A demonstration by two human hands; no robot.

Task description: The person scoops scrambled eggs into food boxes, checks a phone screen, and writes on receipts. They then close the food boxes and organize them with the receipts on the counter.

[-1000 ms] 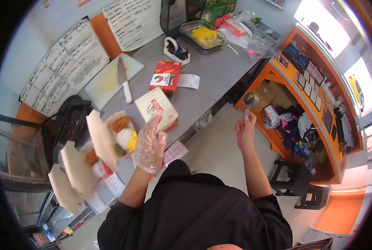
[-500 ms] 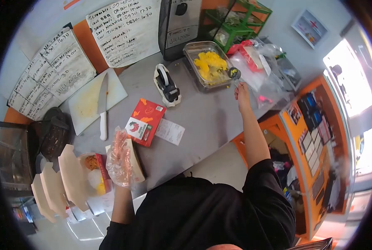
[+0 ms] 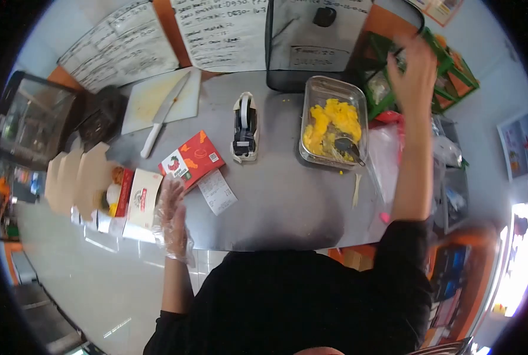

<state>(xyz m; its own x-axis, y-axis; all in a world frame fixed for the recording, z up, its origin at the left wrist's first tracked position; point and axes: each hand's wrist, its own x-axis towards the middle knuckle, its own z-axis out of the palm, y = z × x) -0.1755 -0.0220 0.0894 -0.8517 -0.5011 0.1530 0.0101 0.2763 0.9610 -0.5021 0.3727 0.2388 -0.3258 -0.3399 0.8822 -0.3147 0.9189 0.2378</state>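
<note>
My left hand [image 3: 173,219], in a clear plastic glove, is beside a white box [image 3: 143,198] and just below a red box [image 3: 192,158]; its fingers are extended and nothing shows in it. My bare right hand [image 3: 415,68] is raised at the upper right, fingers spread and slightly blurred, in front of a green rack [image 3: 453,74]. A black spoon [image 3: 348,146] rests in a clear container [image 3: 307,121] of yellow food [image 3: 334,121]. An open box [image 3: 89,177] holding food stands at the left.
A tape dispenser [image 3: 244,127] stands mid-table, with a receipt [image 3: 217,192] to its lower left. A knife [image 3: 164,112] lies on a white cutting board [image 3: 135,109]. Plastic bags [image 3: 388,157] lie at the right. A dark-framed panel [image 3: 311,53] stands behind the container.
My right hand has let go of the spoon, which now lies in the container, and has moved up to the rack. The head view has turned, shifting the table.
</note>
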